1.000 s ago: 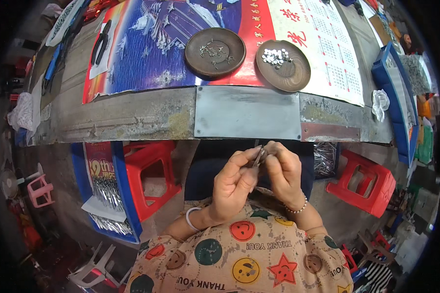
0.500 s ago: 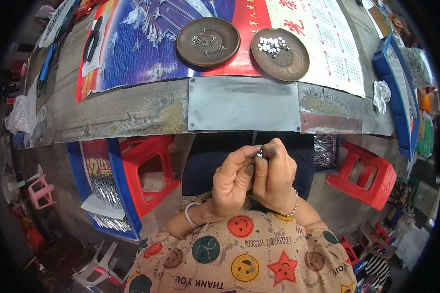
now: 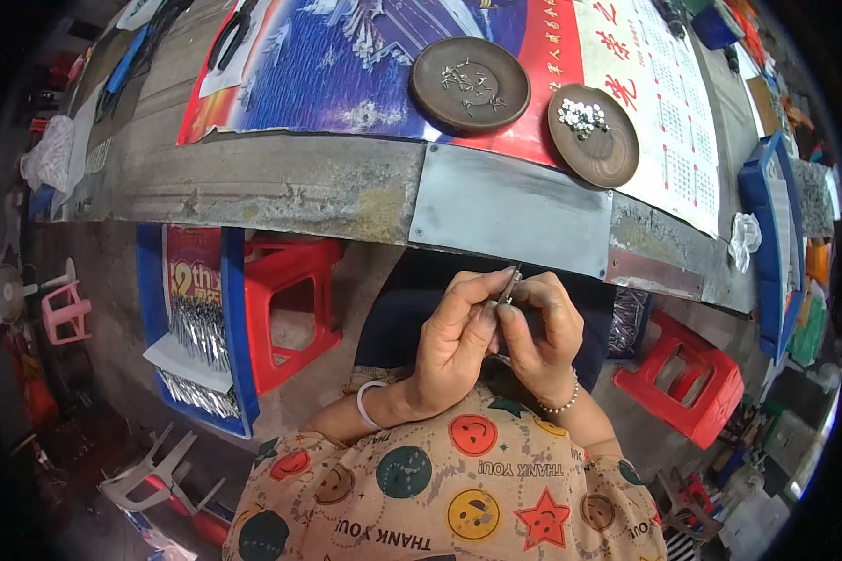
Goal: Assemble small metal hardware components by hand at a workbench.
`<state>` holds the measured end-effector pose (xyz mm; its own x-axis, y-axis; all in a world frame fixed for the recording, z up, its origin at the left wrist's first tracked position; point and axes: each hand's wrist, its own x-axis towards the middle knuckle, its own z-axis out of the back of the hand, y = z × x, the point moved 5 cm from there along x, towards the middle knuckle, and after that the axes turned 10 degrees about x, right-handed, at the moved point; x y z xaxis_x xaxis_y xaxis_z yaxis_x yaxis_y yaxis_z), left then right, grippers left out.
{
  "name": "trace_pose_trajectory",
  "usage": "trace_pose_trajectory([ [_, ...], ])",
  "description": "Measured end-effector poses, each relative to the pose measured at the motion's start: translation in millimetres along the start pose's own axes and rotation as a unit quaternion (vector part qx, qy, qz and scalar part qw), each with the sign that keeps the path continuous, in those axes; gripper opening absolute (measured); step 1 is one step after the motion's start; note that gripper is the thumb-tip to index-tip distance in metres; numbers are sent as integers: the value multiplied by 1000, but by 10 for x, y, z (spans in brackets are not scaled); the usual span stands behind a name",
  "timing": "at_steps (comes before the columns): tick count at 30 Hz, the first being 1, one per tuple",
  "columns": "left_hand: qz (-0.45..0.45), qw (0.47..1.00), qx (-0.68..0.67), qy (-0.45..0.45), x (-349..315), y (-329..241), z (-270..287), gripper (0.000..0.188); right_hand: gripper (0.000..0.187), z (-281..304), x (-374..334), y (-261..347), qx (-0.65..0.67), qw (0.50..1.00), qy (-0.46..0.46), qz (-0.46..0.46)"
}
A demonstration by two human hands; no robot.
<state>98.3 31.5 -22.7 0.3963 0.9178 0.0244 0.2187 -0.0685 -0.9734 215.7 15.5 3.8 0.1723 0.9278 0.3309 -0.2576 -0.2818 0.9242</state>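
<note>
My left hand [image 3: 457,335] and my right hand [image 3: 544,329] meet in front of my lap, just short of the table's near edge. Their thumbs and fingertips pinch a small, narrow, shiny metal piece [image 3: 509,290] from both sides. Its dark upper end shows between the fingertips; the fingers cover most of the rest, so I cannot tell its exact kind. Beyond my hands, a brown round dish [image 3: 430,103] holds thin little metal pins [image 3: 468,82]. To its right, another brown dish [image 3: 608,168] carries small silvery-white parts [image 3: 582,119].
A grey metal plate [image 3: 510,206] is fixed along the table edge. Left of my legs, a blue tray [image 3: 244,346] of shiny metal pieces stands beside a red stool [image 3: 264,323]. On the right are another red stool [image 3: 683,379] and a blue bin [image 3: 767,243]. Black-handled pliers [image 3: 232,39] lie far left.
The view has swung, shifting the table and dishes rightward. My fingers have changed their grip, and more of the metal piece shows between them.
</note>
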Motion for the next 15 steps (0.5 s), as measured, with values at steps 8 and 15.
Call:
trace_pose_trajectory([
  [8,46,999,7,9,29,75,14,33,7,-130,-90,-64,-121,992,-30,1],
  [15,81,995,-38,45,-74,-67,63,36,5,0,101,104,55,998,-6,-3],
])
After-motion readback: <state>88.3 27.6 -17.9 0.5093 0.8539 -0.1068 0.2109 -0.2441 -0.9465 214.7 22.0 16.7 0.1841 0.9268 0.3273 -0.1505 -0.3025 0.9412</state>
